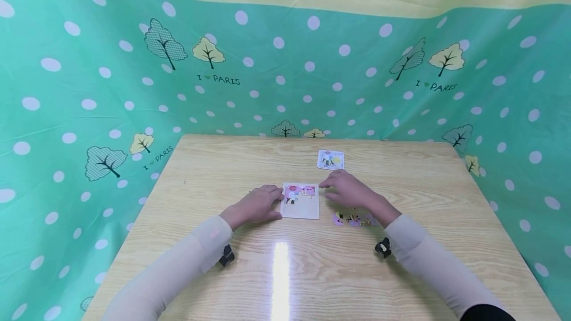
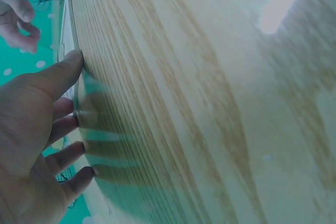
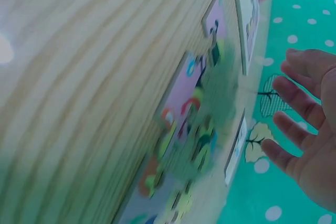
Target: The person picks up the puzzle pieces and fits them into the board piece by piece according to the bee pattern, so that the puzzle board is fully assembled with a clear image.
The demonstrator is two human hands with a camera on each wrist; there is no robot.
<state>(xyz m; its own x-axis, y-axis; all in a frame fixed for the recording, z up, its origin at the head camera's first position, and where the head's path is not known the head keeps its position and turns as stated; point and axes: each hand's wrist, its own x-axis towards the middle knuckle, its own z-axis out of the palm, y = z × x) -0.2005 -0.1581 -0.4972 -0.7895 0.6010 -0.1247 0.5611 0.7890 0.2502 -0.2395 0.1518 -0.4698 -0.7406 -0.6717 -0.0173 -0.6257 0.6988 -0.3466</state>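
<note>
A square white puzzle tray (image 1: 308, 211) lies on the table, with a few pink printed pieces (image 1: 300, 191) along its upper part and bare white below. My left hand (image 1: 258, 204) rests against the tray's left edge, its thumb near the lower corner and its fingers extended. To the right of the tray, my right hand (image 1: 350, 189) hovers with loosely spread fingers and holds nothing. Loose puzzle pieces (image 1: 354, 220), pink with coloured prints, lie under the right wrist and are partly hidden by it. In the right wrist view, these pieces (image 3: 181, 85) overlap in a row.
Behind the right hand lies a small card (image 1: 330, 160) printed with a bee. The wooden table (image 1: 223, 162) reflects a bright light strip. Green dotted cloth (image 1: 308, 78) hangs around the table's back and sides.
</note>
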